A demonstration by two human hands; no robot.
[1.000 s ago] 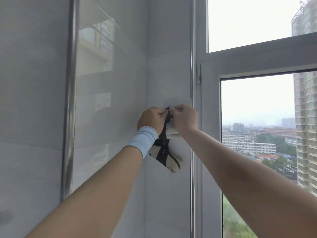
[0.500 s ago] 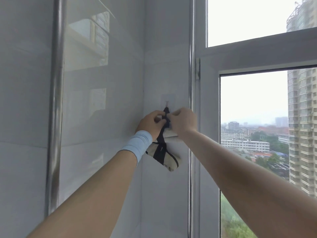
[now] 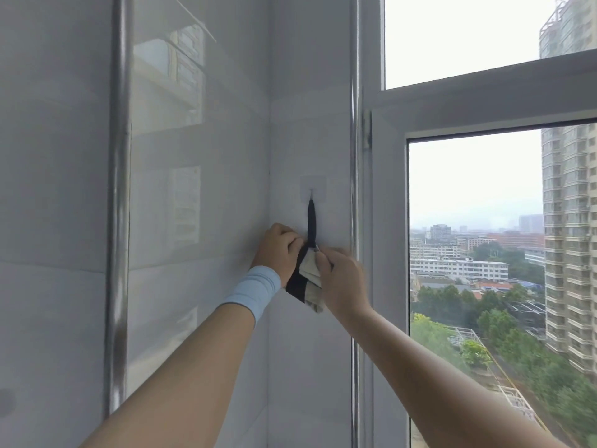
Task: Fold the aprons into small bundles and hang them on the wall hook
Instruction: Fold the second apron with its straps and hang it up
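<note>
Here we see a small folded bundle of beige and black apron cloth hanging against the white tiled wall. Its thin black strap is pulled taut straight up to 12 o'clock, where it catches on a small clear adhesive wall hook. Our left hand, a pale blue wristband on its wrist, sits at 9 o'clock of the bundle with its fingers curled round the upper black edge. Our right hand comes in from 3 o'clock, its fingers bent and pinching the beige cloth just under the strap's lower end. A shiny vertical metal pipe runs along the wall at 9 o'clock of the view, and a white-framed window looking out on city buildings fills the 3 o'clock side.
</note>
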